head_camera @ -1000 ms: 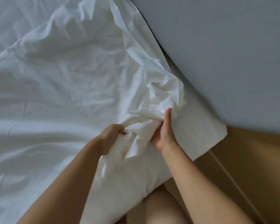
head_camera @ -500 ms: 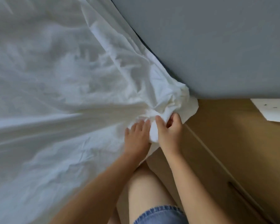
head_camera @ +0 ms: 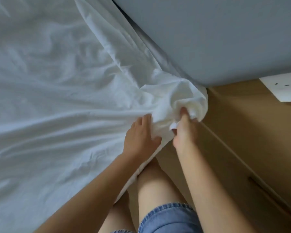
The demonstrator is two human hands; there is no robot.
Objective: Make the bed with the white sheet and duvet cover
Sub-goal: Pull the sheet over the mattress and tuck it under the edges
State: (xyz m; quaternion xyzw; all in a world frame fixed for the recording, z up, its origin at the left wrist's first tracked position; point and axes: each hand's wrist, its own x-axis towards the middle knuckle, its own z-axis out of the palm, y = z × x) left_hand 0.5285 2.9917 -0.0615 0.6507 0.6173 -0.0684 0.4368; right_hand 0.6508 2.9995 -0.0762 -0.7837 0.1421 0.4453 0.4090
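One wide-angle camera, worn on the head, looks steeply down from over the near edge of the bed (head_camera: 57, 115), which runs diagonally across the frame. It sits close to the bed's corner, where the white sheet (head_camera: 188, 96) bunches beside the grey wall (head_camera: 208, 39).

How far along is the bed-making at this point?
Done: the white sheet lies spread out, though wrinkled. In hand: the right hand grips its bunched corner beside the grey wall, while the left hand lies flat on the sheet. Left: the corner is not yet tucked, creases need smoothing, and no duvet cover shows.
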